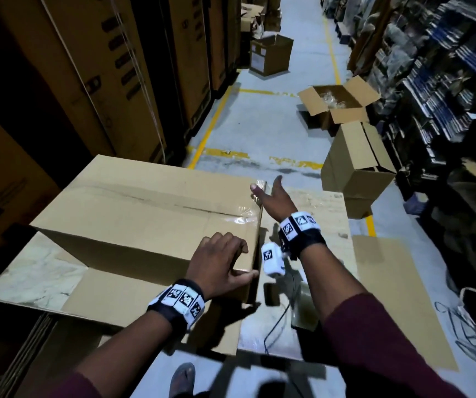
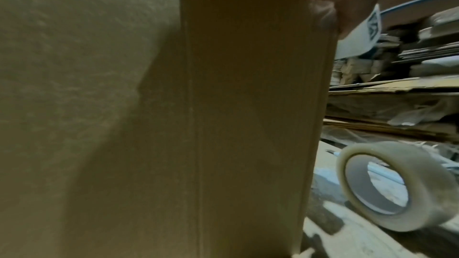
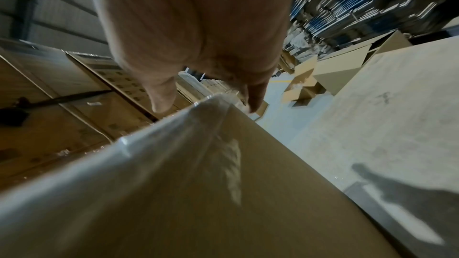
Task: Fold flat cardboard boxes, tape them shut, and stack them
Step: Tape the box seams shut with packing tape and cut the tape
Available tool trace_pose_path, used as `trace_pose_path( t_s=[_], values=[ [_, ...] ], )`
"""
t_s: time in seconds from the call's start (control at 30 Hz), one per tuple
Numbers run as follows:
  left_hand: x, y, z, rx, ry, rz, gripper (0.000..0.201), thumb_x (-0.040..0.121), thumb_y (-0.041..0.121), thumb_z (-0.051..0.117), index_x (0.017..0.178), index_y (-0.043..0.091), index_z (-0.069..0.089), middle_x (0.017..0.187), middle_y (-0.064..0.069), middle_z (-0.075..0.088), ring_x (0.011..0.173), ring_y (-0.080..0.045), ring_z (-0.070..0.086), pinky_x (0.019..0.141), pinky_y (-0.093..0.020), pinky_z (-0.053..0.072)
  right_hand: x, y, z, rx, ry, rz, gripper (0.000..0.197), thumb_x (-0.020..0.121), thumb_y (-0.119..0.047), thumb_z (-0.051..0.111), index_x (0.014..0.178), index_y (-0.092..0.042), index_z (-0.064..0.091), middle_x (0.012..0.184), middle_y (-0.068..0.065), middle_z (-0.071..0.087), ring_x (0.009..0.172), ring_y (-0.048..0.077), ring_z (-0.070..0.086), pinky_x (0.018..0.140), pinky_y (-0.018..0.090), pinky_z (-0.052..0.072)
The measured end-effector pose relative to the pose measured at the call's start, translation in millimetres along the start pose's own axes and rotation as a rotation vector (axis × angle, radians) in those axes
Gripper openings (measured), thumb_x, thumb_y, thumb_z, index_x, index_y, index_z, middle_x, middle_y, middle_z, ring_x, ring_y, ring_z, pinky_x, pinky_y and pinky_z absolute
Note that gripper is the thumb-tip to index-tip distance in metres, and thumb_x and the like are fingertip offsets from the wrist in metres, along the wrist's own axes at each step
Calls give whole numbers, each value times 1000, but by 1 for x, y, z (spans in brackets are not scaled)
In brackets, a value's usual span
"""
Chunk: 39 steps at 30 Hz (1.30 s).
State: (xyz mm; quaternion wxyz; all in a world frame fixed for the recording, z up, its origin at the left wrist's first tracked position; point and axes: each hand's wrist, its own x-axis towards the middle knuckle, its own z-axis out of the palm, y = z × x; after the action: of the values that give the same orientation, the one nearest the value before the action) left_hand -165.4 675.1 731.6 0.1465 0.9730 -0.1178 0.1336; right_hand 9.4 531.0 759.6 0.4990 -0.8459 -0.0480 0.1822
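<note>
**boxfold_q:** What's the setup at this point, and what's likely to bite?

**tape_guy:** Biggest thing first: the cardboard box [image 1: 133,214] is stood up on the tabletop [image 1: 328,214], with a strip of clear tape [image 1: 242,215] running along its top seam and wrinkling over the right edge. One long flap [image 1: 44,271] on the near side is splayed out flat, so that face isn't closed yet. Next down, the left hand [image 1: 219,262] lies on the near right corner, fingers loosely curled over the top and thumb against the side panel; it's steadying, not really gripping. The right hand [image 1: 274,196] is at the far right corner, fingers spread wide and holding nothing, thumb just at the tape end (the right wrist view shows the tape rumpled there, not laid flat). Smallest: the roll of tape [image 2: 395,185] sits on its edge on the tabletop just beside the box's right side.

**boxfold_q:** So the risks?

**tape_guy:** My guess, three of them. That wrinkled tape end could lift if it isn't pressed down, and the seam opens later in the stack. The box may skid or tip when it's turned over to do the open side, since neither hand has a firm hold. And the roll, standing on edge near the tabletop's side, could get nudged and roll off to the floor [image 1: 259,124].
</note>
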Motion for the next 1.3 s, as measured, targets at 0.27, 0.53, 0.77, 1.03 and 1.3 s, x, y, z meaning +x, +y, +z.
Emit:
trace_pose_path(
  t_s=[0.27,0.53,0.77,1.03,1.3],
  values=[
    [4,-8,1,-24,-1,50,44,72,64,62,93,26,56,84,8,54,77,-19,53,69,-35,42,15,16,-3,-217,76,-80,76,85,-52,75,143,-8,53,143,9,58,132,27,54,103,34,42],
    [5,-26,-7,-60,-64,116,40,73,62,61,94,28,53,87,9,54,82,-17,51,71,-32,35,37,-6,7,-293,96,-114,74,88,-49,73,148,-16,46,148,6,52,131,26,52,96,29,41],
    [-26,-136,-42,-61,57,236,39,69,46,73,102,26,67,96,2,55,90,-22,53,86,-38,40,-24,12,35,-6,340,-43,56,80,-42,84,121,-13,61,113,4,60,104,21,57,79,27,40],
    [-43,-239,-98,-176,117,-426,59,78,84,50,86,26,59,104,-2,53,107,-29,53,86,-40,46,-119,-4,146,82,85,-265,9,92,-29,74,87,-23,68,80,-2,70,75,15,67,68,27,51],
    [17,-262,-108,-49,-384,-700,148,41,100,58,154,19,7,152,-20,29,139,-39,33,108,-54,33,-75,-31,146,-625,247,-563,73,65,-25,94,130,-24,60,131,3,55,122,22,47,94,33,47]
  ],
)
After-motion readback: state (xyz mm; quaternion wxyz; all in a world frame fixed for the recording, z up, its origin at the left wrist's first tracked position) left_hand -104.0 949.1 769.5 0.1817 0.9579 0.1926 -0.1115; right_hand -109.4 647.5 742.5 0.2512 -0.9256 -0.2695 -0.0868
